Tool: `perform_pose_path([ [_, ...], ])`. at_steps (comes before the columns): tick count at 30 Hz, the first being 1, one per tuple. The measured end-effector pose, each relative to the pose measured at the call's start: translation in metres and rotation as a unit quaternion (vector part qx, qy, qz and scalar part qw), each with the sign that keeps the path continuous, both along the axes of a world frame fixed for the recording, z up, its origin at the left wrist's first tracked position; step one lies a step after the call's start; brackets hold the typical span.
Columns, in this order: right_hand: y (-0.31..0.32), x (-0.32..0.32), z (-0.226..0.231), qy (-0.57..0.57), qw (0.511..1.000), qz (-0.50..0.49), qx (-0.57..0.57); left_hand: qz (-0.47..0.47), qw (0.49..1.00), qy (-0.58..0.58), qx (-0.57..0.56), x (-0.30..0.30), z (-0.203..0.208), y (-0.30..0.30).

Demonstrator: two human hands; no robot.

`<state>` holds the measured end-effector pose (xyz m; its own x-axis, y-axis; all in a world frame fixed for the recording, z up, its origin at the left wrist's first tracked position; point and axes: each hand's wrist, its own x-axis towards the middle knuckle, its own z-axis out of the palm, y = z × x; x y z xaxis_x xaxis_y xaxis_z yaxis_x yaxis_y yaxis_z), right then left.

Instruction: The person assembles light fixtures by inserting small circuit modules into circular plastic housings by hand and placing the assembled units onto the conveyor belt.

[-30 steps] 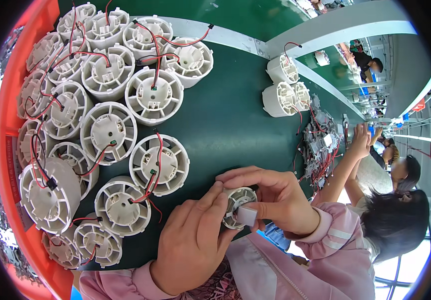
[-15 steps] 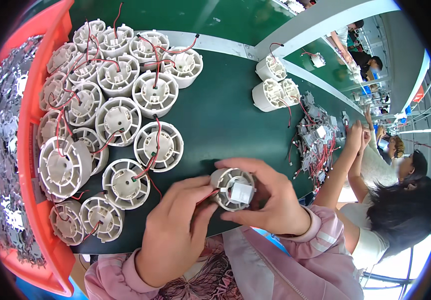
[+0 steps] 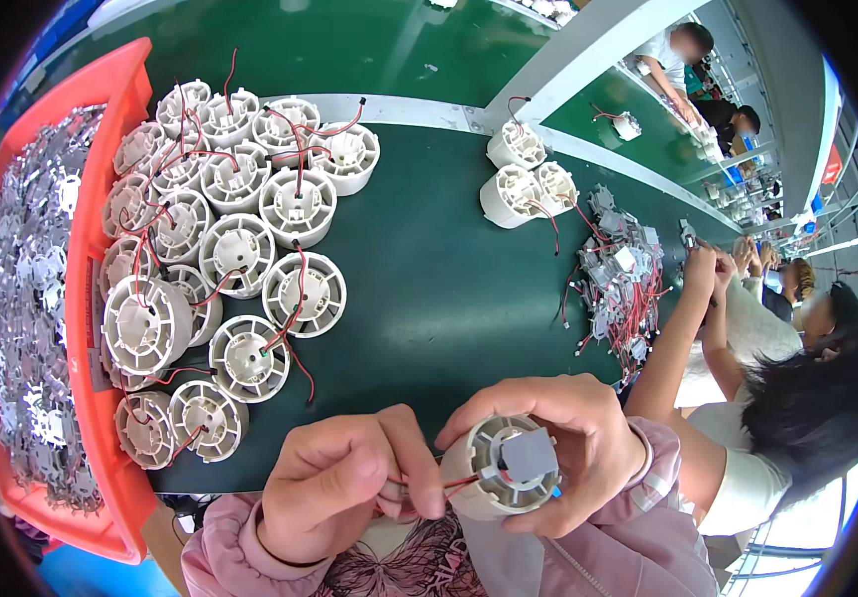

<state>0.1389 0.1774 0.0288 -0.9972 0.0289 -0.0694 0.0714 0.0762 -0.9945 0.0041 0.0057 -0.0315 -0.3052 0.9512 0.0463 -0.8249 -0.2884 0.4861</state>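
In my right hand point(image 3: 573, 438) is a round white plastic housing point(image 3: 476, 476), fingers and thumb wrapped about its side. A flat grey square plate point(image 3: 530, 456) sits tilted at the housing's open face. Red and dark wires point(image 3: 460, 485) run out of the housing to the left. My left hand point(image 3: 344, 473) pinches these wires between thumb and fingers. Both hands are over the table's near edge, in front of my body. To their left stand several similar white housings point(image 3: 250, 358), ribbed faces up, with red and black wires trailing from them.
At the far left a red bin point(image 3: 81, 328) holds many small grey metal pieces point(image 3: 36, 298). Three white housings point(image 3: 515, 195) stand at the back right. Beside them lies a heap of wired plates point(image 3: 623, 264). A co-worker's arms point(image 3: 688, 328) reach in at the right.
Both hands have come nearer my body, with the housing lowered. My left hand has drawn away from the housing, stretching the wires leftward. The plate is now tilted.
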Motion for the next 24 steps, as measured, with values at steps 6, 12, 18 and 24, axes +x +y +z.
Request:
perform_pose_path([
  [6,-0.005,0.009,0.005,-0.038,0.997,-0.052,0.029,-0.097,0.995,-0.014,0.011,0.000,-0.001,-0.001],
  [12,-0.008,0.003,0.019,-0.028,0.993,-0.049,0.104,0.265,0.814,0.497,-0.141,0.006,0.023,0.011],
  [18,-0.005,-0.005,0.031,0.007,0.978,-0.038,0.204,0.010,0.905,0.381,-0.186,0.007,0.031,0.007],
  [24,0.022,-0.054,0.066,0.157,0.898,-0.192,0.362,0.178,0.882,0.409,-0.153,0.013,-0.013,0.015],
])
